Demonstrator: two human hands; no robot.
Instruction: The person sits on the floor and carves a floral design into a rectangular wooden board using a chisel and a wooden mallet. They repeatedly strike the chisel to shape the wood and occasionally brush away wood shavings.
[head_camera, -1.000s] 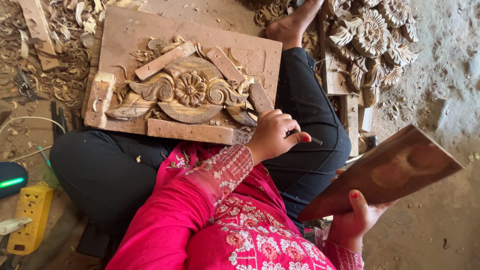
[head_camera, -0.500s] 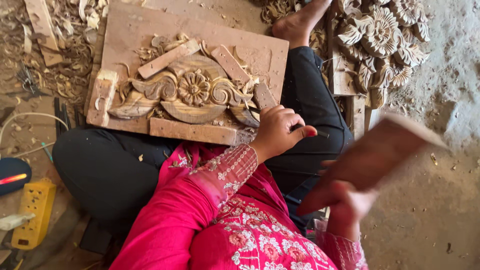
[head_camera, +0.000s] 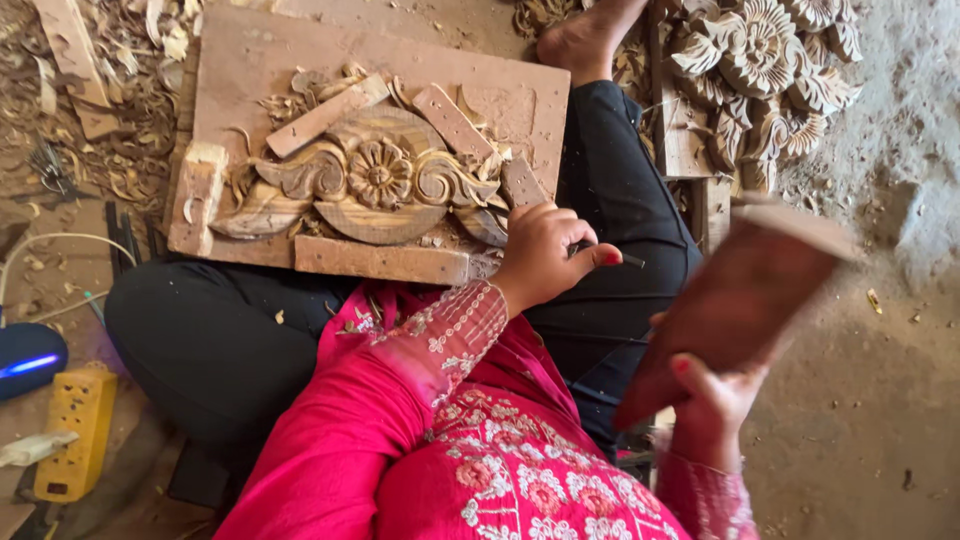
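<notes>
Workshop floor (head_camera: 880, 400), shavings everywhere. Left hand (head_camera: 545, 255) clenched round thin chisel (head_camera: 612, 254) beside floral carving (head_camera: 375, 185) on backing board (head_camera: 300, 70) across lap. Right hand (head_camera: 712, 400) grips flat wooden mallet (head_camera: 745, 300) by lower end, raised, blurred. Mallet likely stiff, hefty; carving edges probably fragile.

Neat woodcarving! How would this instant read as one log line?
left hand: grips chisel at carved flower panel | right hand: holds wooden mallet raised, blurred | board: on lap
</notes>
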